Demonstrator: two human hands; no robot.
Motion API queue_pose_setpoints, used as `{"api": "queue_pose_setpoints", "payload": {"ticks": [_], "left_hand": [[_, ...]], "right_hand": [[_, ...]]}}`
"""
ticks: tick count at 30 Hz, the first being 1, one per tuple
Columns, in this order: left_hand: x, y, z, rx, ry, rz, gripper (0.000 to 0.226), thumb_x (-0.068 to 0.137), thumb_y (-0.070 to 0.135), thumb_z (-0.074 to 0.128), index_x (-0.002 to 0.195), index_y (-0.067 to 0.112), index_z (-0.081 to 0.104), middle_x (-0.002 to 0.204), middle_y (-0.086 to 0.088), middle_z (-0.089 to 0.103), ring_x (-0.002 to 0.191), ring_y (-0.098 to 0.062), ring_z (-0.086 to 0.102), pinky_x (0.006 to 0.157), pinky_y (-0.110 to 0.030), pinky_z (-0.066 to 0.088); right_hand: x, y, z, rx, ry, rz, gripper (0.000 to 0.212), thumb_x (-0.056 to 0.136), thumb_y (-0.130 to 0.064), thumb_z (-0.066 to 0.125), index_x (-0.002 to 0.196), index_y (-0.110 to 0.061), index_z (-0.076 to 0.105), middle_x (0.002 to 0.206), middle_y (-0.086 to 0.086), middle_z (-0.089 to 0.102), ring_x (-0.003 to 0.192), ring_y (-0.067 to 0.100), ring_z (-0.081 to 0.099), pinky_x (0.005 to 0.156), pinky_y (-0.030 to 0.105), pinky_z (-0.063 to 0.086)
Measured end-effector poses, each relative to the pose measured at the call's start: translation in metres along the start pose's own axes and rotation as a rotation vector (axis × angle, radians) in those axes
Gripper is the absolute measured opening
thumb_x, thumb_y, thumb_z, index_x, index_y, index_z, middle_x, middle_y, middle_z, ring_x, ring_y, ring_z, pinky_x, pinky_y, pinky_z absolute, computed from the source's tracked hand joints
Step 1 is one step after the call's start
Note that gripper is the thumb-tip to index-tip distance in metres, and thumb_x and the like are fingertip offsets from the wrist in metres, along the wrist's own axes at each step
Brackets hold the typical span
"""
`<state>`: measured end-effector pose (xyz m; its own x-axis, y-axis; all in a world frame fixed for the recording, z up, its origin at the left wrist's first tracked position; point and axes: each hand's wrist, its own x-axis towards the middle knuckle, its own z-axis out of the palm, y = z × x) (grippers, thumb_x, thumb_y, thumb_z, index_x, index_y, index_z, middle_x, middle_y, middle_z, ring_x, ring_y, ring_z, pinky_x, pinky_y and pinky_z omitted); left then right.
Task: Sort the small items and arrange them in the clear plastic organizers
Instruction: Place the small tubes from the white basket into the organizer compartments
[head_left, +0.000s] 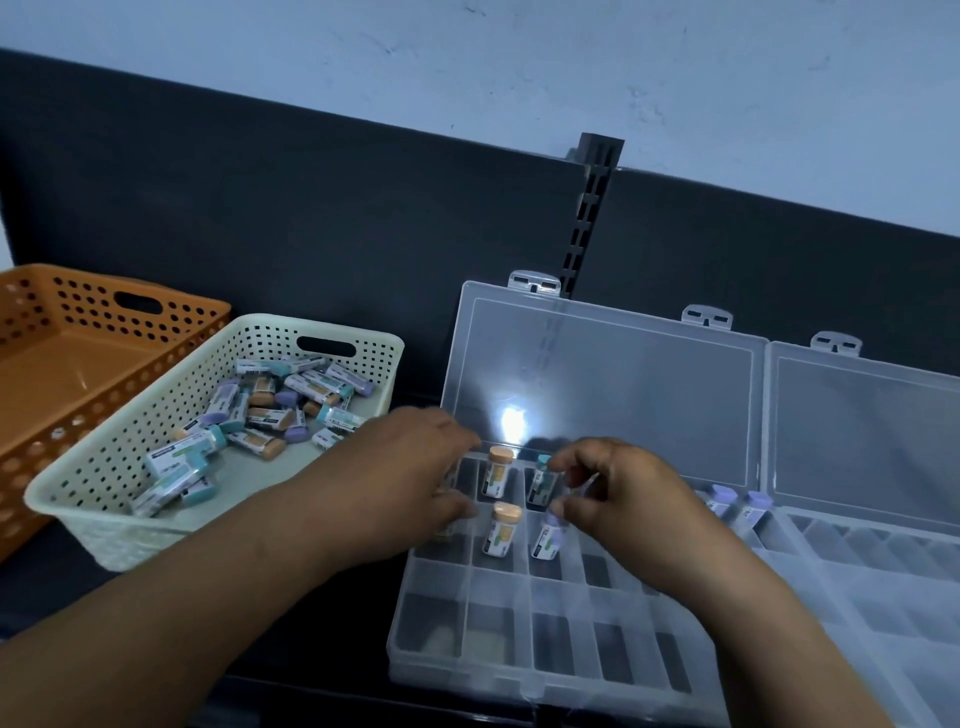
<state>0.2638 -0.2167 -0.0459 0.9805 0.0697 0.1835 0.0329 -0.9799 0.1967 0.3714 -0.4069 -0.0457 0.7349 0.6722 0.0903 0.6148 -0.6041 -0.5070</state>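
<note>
Your clear plastic divided organizer (498, 636) lies open; two small orange-capped vials (497, 475) lie in its far compartments, a teal-capped vial (540, 488) and purple-capped vial (546, 540) alongside.

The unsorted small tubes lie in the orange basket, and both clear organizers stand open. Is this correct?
Not quite. The head view shows the unsorted tubes in the cream basket, not the orange basket beside it. The left organizer and the right organizer do stand open.
</note>
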Motion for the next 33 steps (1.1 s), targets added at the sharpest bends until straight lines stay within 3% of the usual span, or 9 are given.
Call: {"api": "queue_pose_setpoints", "payload": {"ticks": [3, 5, 7, 10, 16, 20, 26, 31, 33], "left_hand": [[-0.008, -0.016, -0.013, 0.055, 0.033, -0.07, 0.07, 0.088, 0.056, 0.052, 0.148, 0.035, 0.023, 0.154, 0.013, 0.023, 0.141, -0.007, 0.019, 0.112, -0.025, 0.017], [-0.014, -0.031, -0.02, 0.1, 0.04, -0.134, 0.076, 0.088, 0.059, 0.05, 0.15, 0.034, 0.015, 0.159, 0.011, 0.011, 0.145, -0.01, 0.009, 0.116, -0.028, 0.011], [-0.022, -0.053, -0.025, 0.131, 0.036, -0.213, 0.081, 0.086, 0.062, 0.049, 0.151, 0.033, 0.011, 0.16, 0.008, 0.007, 0.146, -0.013, 0.007, 0.118, -0.032, 0.01], [-0.034, -0.085, -0.031, 0.139, 0.02, -0.323, 0.087, 0.083, 0.067, 0.049, 0.152, 0.031, 0.01, 0.16, 0.003, 0.008, 0.147, -0.018, 0.01, 0.119, -0.039, 0.016], [-0.05, -0.122, -0.036, 0.118, -0.094, -0.412, 0.09, 0.085, 0.063, 0.051, 0.153, 0.026, 0.005, 0.161, 0.0, 0.004, 0.147, -0.019, 0.01, 0.117, -0.034, 0.018], [-0.048, -0.135, -0.026, 0.132, -0.128, -0.389, 0.093, 0.081, 0.063, 0.057, 0.152, 0.023, 0.013, 0.16, -0.001, 0.014, 0.145, -0.021, 0.019, 0.115, -0.035, 0.024], [-0.041, -0.144, -0.018, 0.067, -0.2, -0.393, 0.082, 0.079, 0.049, 0.069, 0.146, 0.021, 0.031, 0.149, -0.003, 0.036, 0.131, -0.023, 0.041, 0.105, -0.034, 0.038], [-0.038, -0.148, -0.014, 0.092, -0.209, -0.384, 0.075, 0.079, 0.043, 0.071, 0.142, 0.02, 0.038, 0.141, -0.003, 0.047, 0.125, -0.023, 0.046, 0.103, -0.035, 0.04], [-0.038, -0.15, -0.012, 0.142, -0.224, -0.385, 0.065, 0.079, 0.043, 0.071, 0.134, 0.018, 0.047, 0.135, -0.005, 0.051, 0.121, -0.024, 0.048, 0.1, -0.035, 0.041]], "right_hand": [[0.007, -0.017, -0.006, 0.018, 0.012, -0.076, 0.019, 0.085, -0.02, 0.07, 0.088, -0.034, 0.058, 0.09, -0.009, 0.059, 0.072, 0.004, 0.062, 0.068, 0.018, 0.046], [0.012, -0.029, -0.007, -0.005, 0.008, -0.116, 0.016, 0.086, -0.023, 0.07, 0.098, -0.03, 0.063, 0.096, -0.009, 0.059, 0.079, 0.006, 0.061, 0.076, 0.023, 0.049], [0.02, -0.043, -0.004, -0.05, 0.003, -0.163, 0.026, 0.086, -0.026, 0.07, 0.112, -0.026, 0.064, 0.105, -0.009, 0.06, 0.093, 0.009, 0.06, 0.087, 0.028, 0.049], [0.034, -0.073, 0.005, -0.115, -0.042, -0.253, 0.041, 0.088, -0.034, 0.067, 0.128, -0.031, 0.058, 0.121, -0.012, 0.055, 0.111, 0.009, 0.054, 0.094, 0.024, 0.044], [0.072, -0.129, 0.037, -0.266, -0.168, -0.433, 0.058, 0.09, -0.031, 0.064, 0.144, -0.027, 0.042, 0.148, -0.005, 0.04, 0.133, 0.014, 0.041, 0.108, 0.026, 0.034], [0.098, -0.156, 0.064, -0.377, -0.258, -0.469, 0.05, 0.089, -0.03, 0.064, 0.135, -0.019, 0.05, 0.139, 0.004, 0.048, 0.124, 0.023, 0.048, 0.1, 0.035, 0.042], [0.132, -0.171, 0.103, -0.723, -0.358, -0.411, 0.038, 0.086, -0.039, 0.067, 0.113, -0.015, 0.058, 0.111, 0.006, 0.062, 0.092, 0.024, 0.056, 0.073, 0.03, 0.044], [0.141, -0.171, 0.114, -0.774, -0.399, -0.383, 0.052, 0.076, -0.044, 0.075, 0.116, -0.017, 0.052, 0.104, 0.004, 0.063, 0.094, 0.024, 0.06, 0.077, 0.033, 0.05], [0.143, -0.171, 0.115, -0.765, -0.421, -0.372, 0.048, 0.077, -0.037, 0.075, 0.114, -0.018, 0.052, 0.102, 0.003, 0.061, 0.092, 0.024, 0.059, 0.076, 0.033, 0.05]]}}
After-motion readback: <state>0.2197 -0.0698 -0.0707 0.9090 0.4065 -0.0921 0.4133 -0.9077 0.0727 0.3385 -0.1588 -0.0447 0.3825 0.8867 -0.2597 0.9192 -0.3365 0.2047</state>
